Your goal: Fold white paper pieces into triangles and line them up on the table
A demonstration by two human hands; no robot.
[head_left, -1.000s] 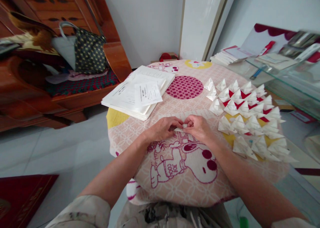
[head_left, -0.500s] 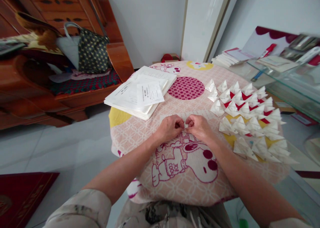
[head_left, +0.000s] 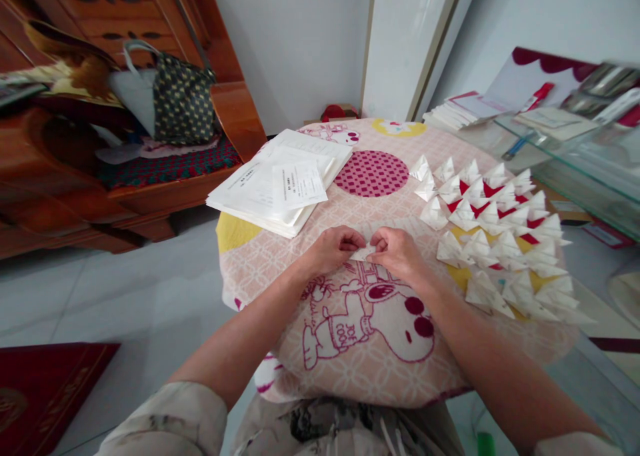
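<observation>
A small piece of white paper [head_left: 362, 253] is pinched between my two hands over the middle of the cloth-covered table [head_left: 310, 243]. My left hand [head_left: 334, 249] grips its left side, fingers curled and closed. On its right side, my right hand [head_left: 397, 253] closes thumb and fingers on the same paper. The fingers hide much of it, so its folds cannot be made out. To the right stand rows of folded white paper pieces [head_left: 480, 249] with pointed tips. A stack of printed paper sheets [head_left: 245, 196] lies beyond my left hand, with a smaller slip [head_left: 299, 184] on top.
A glass shelf [head_left: 565, 156] at the right carries papers, a red marker [head_left: 540, 96] and other items. On the left is a wooden bench [head_left: 240, 123] with a patterned bag [head_left: 183, 99] on it. A red board [head_left: 55, 389] lies on the floor.
My hands have drawn slightly apart, the left one shifting a little left, and more of the white paper shows between them. The view has tilted slightly.
</observation>
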